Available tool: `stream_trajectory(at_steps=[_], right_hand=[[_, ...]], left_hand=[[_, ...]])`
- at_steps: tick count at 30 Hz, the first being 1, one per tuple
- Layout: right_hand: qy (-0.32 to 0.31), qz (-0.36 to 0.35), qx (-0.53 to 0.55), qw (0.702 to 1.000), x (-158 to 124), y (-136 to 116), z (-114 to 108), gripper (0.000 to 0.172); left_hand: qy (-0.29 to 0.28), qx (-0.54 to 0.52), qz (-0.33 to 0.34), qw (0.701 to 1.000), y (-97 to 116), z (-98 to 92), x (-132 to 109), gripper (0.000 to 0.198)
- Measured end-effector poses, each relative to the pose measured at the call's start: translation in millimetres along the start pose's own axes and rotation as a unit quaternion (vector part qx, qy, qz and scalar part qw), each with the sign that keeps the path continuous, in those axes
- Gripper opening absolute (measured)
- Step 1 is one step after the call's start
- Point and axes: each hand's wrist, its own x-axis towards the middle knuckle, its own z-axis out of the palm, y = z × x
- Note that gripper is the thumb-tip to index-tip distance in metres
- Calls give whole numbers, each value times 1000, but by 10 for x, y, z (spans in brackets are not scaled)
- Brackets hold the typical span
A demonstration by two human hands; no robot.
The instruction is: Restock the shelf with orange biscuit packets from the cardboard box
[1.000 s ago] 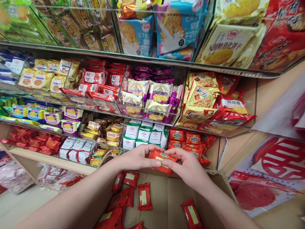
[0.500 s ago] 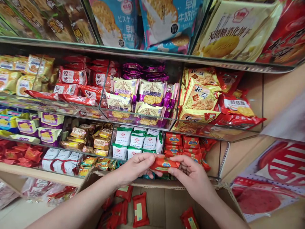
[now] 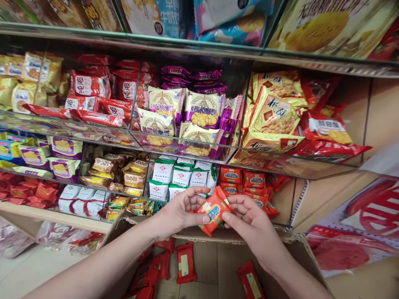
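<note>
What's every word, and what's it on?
"FRENCH BISCUITS": cream-and-purple plastic packets
"法国桃酥饼": same packets
"桃酥": yellow plastic packets
"牛奶饼": blue plastic bag
"纯", rest unclear: red-and-white packets
Too small or blurred: held red plastic packet, other labels.

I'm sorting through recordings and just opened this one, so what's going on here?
A person's left hand and right hand hold one red packet between them, over an open cardboard box. Loose red packets lie in the box. Behind, similar-looking shelf packets are stacked in a compartment beside white-and-green packets.
</note>
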Motion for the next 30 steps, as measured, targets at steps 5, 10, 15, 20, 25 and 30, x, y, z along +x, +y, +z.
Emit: stream_trajectory(at_steps=[5,10,15,20,25,30], right_hand=[[5,35,31,999,-19,-51,-9,26],[-8,31,40,999,-22,-61,-18,26],[11,-26,0,1000,-6,-21,1,24],[8,-104,-16,994,-22,71,50,28],[5,-118,-145,982,-30,150,112,30],[26,-153,-194,969,-27,142,82,20]], left_hand=[[-29,-4,3,1000,6,1,-14,54],[-60,34,1,998,44,34,-51,38],[-57,55,17,997,74,94,-59,33],[6,10,13,1000,37,35,-4,32],[4,-16,11,1000,6,2,17,36],[-14,26,3,1000,22,27,0,34]])
